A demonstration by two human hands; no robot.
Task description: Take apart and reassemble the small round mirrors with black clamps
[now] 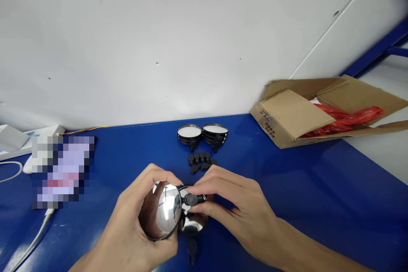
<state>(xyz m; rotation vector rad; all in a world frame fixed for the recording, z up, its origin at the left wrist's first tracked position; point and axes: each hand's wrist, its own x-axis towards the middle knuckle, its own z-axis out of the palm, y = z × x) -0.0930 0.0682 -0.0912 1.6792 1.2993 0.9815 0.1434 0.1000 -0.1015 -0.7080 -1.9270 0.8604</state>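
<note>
My left hand point(137, 221) is wrapped round the rim of a round convex mirror point(164, 212), its shiny face tilted up. At the mirror's right edge, my right hand point(242, 208) pinches a small black mount point(192, 199) between thumb and fingers. Whether the mount is joined to the mirror, I cannot tell. Another round mirror point(193, 224) lies beneath, partly hidden by the hands. Just in front of it is a black mount point(192, 250) on the table. Several small black mounts point(199, 158) lie grouped beyond my hands, some of them partly covered by my right fingers.
Two stacks of round mirrors, left point(189, 131) and right point(215, 129), stand near the wall on the blue table point(127, 153). An open cardboard box point(293, 112) with a red plastic bag point(347, 117) sits right. A pixelated phone point(65, 172), white cable point(35, 238) and power strip point(52, 131) are left.
</note>
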